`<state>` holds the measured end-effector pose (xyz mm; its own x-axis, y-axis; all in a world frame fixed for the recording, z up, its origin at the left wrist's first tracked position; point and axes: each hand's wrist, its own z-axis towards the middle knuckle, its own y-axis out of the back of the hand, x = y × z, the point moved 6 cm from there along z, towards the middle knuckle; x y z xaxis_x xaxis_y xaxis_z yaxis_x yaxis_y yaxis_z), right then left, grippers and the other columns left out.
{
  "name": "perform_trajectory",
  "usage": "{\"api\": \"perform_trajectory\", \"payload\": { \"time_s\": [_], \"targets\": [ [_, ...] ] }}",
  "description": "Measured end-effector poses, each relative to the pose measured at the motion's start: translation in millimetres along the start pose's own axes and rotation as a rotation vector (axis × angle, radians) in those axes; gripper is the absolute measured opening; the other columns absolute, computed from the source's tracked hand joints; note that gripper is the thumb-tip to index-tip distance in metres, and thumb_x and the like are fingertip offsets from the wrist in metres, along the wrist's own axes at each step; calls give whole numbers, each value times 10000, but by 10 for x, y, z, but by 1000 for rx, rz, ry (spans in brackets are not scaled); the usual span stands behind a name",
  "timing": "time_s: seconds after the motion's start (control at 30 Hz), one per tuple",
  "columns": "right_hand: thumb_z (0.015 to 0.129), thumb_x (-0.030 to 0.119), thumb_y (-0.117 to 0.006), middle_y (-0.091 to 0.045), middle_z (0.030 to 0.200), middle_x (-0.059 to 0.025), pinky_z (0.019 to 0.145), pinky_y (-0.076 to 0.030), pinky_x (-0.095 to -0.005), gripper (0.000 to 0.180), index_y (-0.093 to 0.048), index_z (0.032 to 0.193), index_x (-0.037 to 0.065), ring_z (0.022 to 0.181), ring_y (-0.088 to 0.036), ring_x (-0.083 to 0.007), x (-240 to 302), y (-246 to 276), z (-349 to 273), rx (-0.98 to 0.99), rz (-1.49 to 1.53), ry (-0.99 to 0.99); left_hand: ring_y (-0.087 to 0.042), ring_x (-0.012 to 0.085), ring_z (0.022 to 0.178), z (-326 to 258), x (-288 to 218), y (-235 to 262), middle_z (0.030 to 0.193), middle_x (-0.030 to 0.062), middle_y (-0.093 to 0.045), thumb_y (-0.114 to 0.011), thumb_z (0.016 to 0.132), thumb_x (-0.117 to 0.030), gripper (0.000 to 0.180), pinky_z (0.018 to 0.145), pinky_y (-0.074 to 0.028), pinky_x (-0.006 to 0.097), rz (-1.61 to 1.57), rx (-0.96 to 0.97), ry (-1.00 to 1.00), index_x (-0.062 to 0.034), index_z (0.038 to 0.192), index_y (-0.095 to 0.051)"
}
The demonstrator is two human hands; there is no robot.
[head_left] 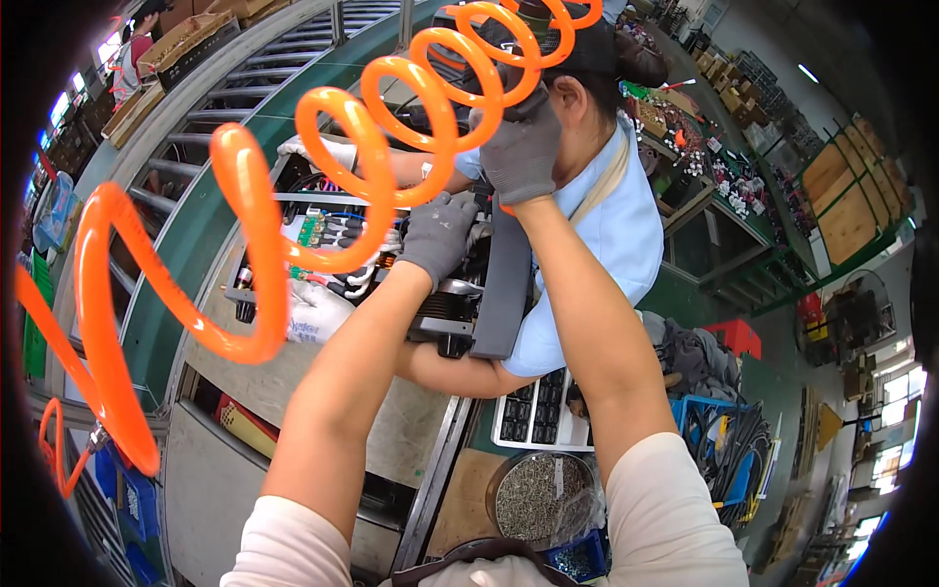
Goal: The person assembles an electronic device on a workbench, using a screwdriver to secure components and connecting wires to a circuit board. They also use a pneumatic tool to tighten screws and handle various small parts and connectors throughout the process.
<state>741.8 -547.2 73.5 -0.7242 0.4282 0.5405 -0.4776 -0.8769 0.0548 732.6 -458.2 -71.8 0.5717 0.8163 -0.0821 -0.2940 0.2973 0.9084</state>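
Observation:
An electrical unit in an open frame [455,308] lies on the bench, with a green circuit board [311,231], wires and a dark grey side panel [506,284]. My left hand [437,235], in a grey glove, reaches into it beside the panel, its fingers curled at the panel's inner edge. What they pinch is hidden. Above the panel's far end my right hand [518,147], gloved alike, is closed; whatever it grips is out of sight. A co-worker's white-gloved hands, one at the far end [323,154] and one at the near left corner [318,311], touch the unit.
An orange coiled air hose [240,235] hangs across the view, in front of the unit. The co-worker in a light blue shirt [626,230] leans in on the right. Nearby stand a white parts tray [533,411], a bowl of screws [538,499] and a roller conveyor [264,73].

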Motion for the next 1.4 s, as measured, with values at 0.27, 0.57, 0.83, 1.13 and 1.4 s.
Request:
{"api": "perform_trajectory", "payload": {
  "time_s": [0.27, 0.57, 0.83, 1.13, 1.4],
  "targets": [
    [688, 153, -694, -596, 684, -98, 614, -469, -319, 251, -515, 812, 29, 638, -600, -216, 167, -13, -12, -48, -5, 27, -549, 228, 1008, -45, 104, -136, 980, 65, -625, -470, 894, -485, 421, 904, -351, 512, 11, -27, 49, -133, 1098, -578],
    [719, 4, -650, -635, 817, -13, 651, -458, -257, 265, -568, 969, 31, 667, -570, -95, 279, 186, -9, -81, 61, -9, -551, 235, 1008, -56, -20, 6, 1027, 71, -620, -483, 897, -447, 386, 912, -334, 474, 22, -16, 47, -132, 1098, -581],
    [715, -49, -657, -658, 952, -56, 638, -478, -234, 337, -569, 1036, 1, 748, -598, -95, 1784, 1801, -352, 193, -218, -126, -295, 271, 1353, 23, -84, -72, 1401, 100, -409, -476, 866, -470, 646, 1100, -130, 562, -143, 284, 81, -82, 1371, -364],
    [591, 184, -715, -648, 989, -144, 823, -488, -386, 534, -603, 1111, 131, 902, -617, -351, 2302, 4247, -2392, 689, -757, -820, -460, 339, 1166, -1057, -1212, 945, 1115, 145, -586, -570, 819, -253, 353, 1067, -250, 481, -282, -376, 156, -73, 1123, -583],
    [708, 203, -647, -637, 952, -113, 749, -494, -414, 302, -619, 1006, 159, 882, -612, -333, 2098, 5005, -2590, 867, -1173, -755, -469, 364, 1089, -2836, -2683, 1112, 1084, 161, -547, -637, 779, -166, 331, 950, -352, 476, -644, -92, 171, -60, 1086, -572]
  ]
}}
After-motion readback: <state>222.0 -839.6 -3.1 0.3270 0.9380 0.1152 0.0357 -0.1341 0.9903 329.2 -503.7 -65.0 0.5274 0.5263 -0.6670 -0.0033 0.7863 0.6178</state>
